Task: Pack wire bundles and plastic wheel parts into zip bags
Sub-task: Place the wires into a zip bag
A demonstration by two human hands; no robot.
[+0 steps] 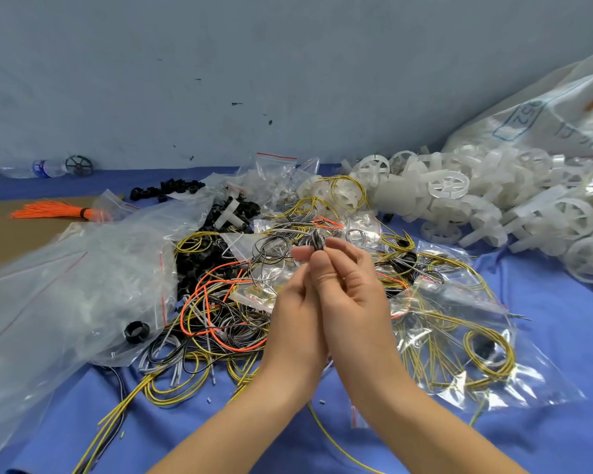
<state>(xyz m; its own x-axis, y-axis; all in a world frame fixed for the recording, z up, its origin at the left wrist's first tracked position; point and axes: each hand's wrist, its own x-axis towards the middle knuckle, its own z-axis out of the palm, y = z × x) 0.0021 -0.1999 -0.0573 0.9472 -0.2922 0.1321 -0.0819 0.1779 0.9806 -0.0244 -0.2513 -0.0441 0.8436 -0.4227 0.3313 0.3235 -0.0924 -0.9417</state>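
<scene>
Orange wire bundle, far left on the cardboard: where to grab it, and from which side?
Grip the orange wire bundle at its black tie, near the right end. There the strands are cinched tight; leftward they fan into loose tips that would splay or slip. It lies flat and alone on the cardboard, so come from above, fingers pinching across the bundle. The left hand is nearer.

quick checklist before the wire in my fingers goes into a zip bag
1. Small grey-black wire coil pinched at the fingertips of left hand and right hand: ok.
2. Coil lifted above the loose wire pile: ok.
3. Coil tied or wound tight: cannot tell.
4. Empty zip bag held open: not ok, neither hand holds a bag.
5. White plastic wheels heaped at the right: ok.
</scene>
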